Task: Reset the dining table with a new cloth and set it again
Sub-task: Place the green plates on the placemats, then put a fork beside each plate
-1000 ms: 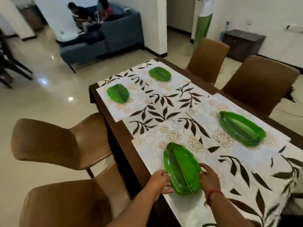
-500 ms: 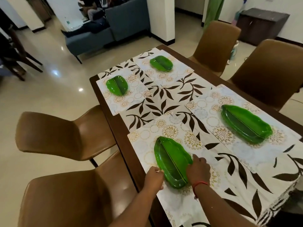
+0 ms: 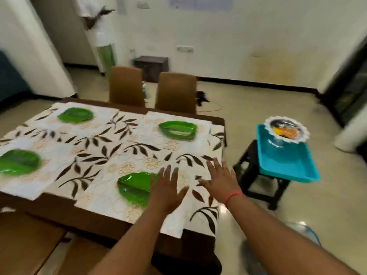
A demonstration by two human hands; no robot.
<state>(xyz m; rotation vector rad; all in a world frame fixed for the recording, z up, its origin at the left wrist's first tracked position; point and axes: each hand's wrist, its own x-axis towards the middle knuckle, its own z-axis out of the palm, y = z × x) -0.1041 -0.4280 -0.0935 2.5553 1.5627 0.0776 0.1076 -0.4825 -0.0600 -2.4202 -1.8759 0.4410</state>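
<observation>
The new cloth, pale with dark leaf sprays, already covers the surface and hangs over its near right corner. Four patterned mats lie on it, and each carries a green leaf-shaped plate: far left, far right, near left and near right. So the cloth, mats and plates look done.

Both hands are free and hold nothing. The left hand hovers with straight, spread fingers over the right end of the near right plate, and whether it touches the plate cannot be told through the blur. The right hand, fingers also spread flat, is above the cloth near the surface's right edge, toward the stool.

To the right, well apart from the surface, a dark stool holds a turquoise tray, and on the tray's far end stands a frilled white dish with something orange and dark in it, too smeared to name. Judging by that, what is left is probably bringing over the tray's remaining pieces and placing them.
</observation>
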